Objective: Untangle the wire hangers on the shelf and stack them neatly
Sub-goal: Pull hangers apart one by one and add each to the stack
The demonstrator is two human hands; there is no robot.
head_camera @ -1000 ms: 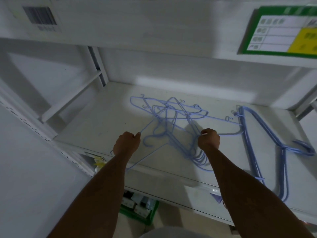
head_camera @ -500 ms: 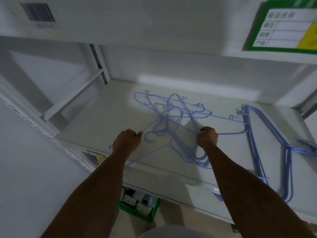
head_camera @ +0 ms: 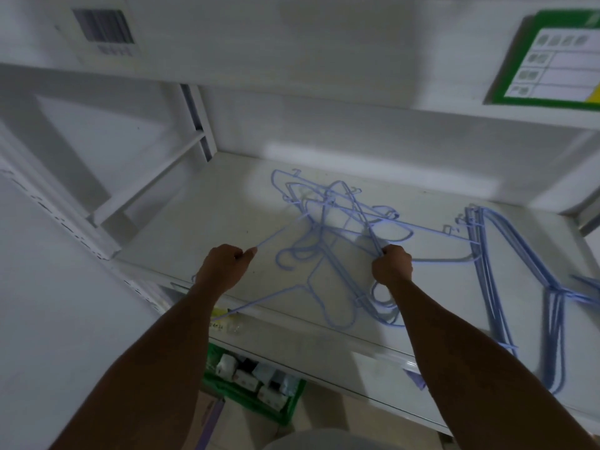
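A tangle of pale blue wire hangers (head_camera: 337,222) lies in the middle of the white shelf (head_camera: 201,228). My left hand (head_camera: 224,266) grips one hanger's wire at the tangle's left side; that hanger's lower bar runs out past the shelf's front edge. My right hand (head_camera: 391,264) grips a bunch of wires at the tangle's right side, with several hooks curling below it. A neat stack of blue hangers (head_camera: 519,287) lies on the right of the shelf, touching one wire of the tangle.
The shelf above carries a barcode label (head_camera: 104,30) and a green-framed card (head_camera: 552,63). A white upright post (head_camera: 201,121) stands at the back left. Below the shelf sits a green crate (head_camera: 253,384) with small boxes.
Both hands have kept their grips. The left hand has drawn slightly left, pulling its wire taut, and the tangle has shifted a little on the shelf.
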